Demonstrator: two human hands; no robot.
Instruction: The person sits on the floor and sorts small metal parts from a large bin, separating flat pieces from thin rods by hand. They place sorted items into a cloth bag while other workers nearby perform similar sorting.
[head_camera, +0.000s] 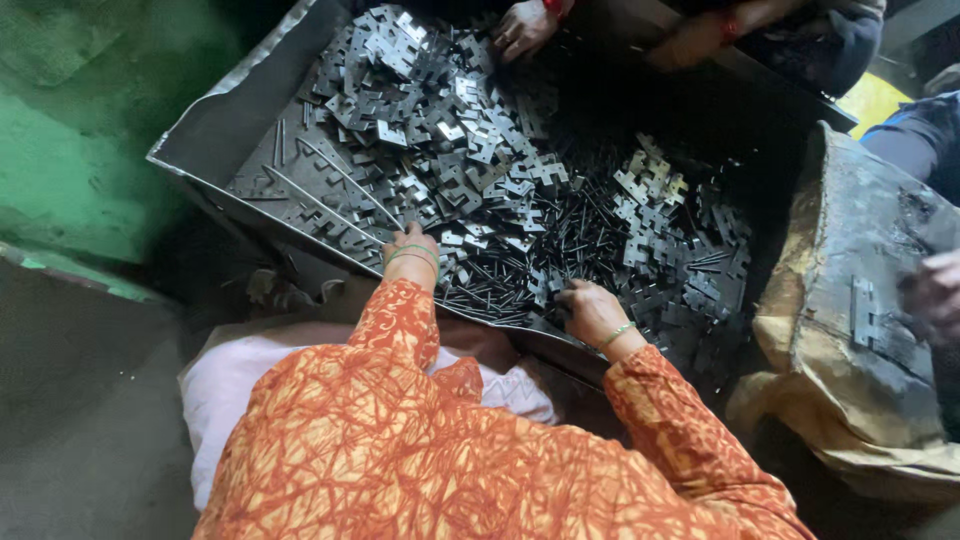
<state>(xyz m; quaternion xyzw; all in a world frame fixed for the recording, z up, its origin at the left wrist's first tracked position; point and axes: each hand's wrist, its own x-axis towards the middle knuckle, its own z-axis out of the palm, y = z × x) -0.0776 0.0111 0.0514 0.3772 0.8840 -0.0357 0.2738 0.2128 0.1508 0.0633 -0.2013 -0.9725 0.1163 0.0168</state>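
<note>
Both hands rest in the metal tray (215, 125) — left hand (411, 252) knuckles-up at the stamped hinge plates (430, 110), right hand (590, 308) curled over thin pins (520, 265); what they grip I cannot tell. Sharp edges could nick fingers — the pile may slide.

A single head-worn camera looked steeply down from close above. The metal tray (215, 130) filled the upper middle of the frame, orange sleeves (420, 440) the bottom, green floor the upper left.
</note>
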